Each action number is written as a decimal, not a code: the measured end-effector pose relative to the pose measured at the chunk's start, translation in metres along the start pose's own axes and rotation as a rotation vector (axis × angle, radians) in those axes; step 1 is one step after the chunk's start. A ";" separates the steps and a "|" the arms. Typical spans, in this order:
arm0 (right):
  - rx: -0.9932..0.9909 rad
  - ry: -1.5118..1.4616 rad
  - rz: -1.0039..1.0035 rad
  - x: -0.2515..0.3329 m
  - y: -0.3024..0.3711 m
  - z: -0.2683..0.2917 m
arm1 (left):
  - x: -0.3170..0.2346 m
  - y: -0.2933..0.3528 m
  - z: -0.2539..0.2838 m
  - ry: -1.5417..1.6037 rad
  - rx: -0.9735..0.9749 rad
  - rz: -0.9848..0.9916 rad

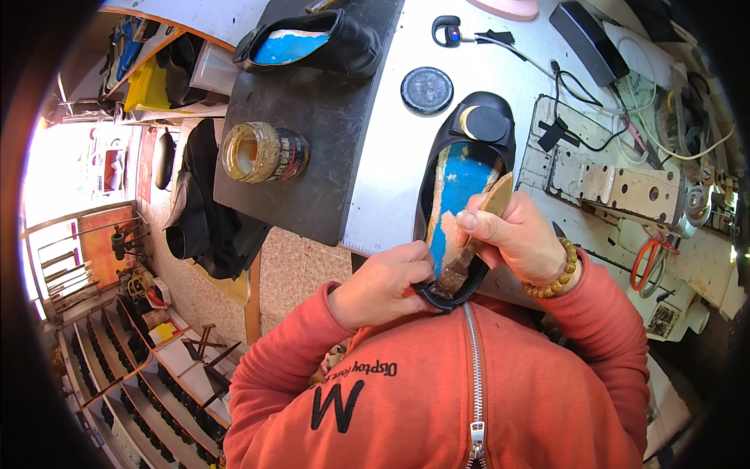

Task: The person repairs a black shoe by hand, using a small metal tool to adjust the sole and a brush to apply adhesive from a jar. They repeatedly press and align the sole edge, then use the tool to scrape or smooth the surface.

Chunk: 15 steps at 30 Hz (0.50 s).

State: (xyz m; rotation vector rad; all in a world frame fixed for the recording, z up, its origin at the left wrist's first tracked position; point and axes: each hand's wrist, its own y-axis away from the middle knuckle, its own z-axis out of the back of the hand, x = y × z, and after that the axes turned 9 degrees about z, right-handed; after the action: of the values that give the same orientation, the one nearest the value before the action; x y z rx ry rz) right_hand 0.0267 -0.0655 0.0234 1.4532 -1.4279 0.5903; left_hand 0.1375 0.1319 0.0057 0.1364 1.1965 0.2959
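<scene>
Right hand (512, 238) closed round a brush (498, 197); left hand (391, 283) curled, gripping the heel of the shoe (469, 176) — bare white table (384, 176) at upper centre, left of it.

Decent lane left of the grip, tight right
From here, you could slip over the white tabletop (385, 184) beyond the left hand (388, 283), up to the open jar (264, 153). Beside the right hand (512, 238) a metal machine (609, 186) crowds in; the round lid (427, 91) sits by the toe of the shoe (466, 184), and the jacket (414, 391) blocks the near side.
</scene>
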 end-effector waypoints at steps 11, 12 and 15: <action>0.189 0.030 0.138 0.003 0.006 0.000 | 0.003 0.000 -0.001 0.009 -0.023 -0.001; 0.204 0.032 0.148 0.003 0.006 0.000 | 0.003 0.001 0.000 -0.001 -0.013 0.021; 0.283 0.111 0.208 0.005 0.004 0.003 | 0.000 0.001 -0.001 0.005 0.021 0.037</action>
State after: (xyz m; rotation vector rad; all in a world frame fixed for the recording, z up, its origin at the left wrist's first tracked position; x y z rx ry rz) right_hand 0.0229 -0.0700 0.0275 1.4709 -1.4599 1.0228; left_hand 0.1362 0.1326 0.0053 0.1764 1.2030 0.3168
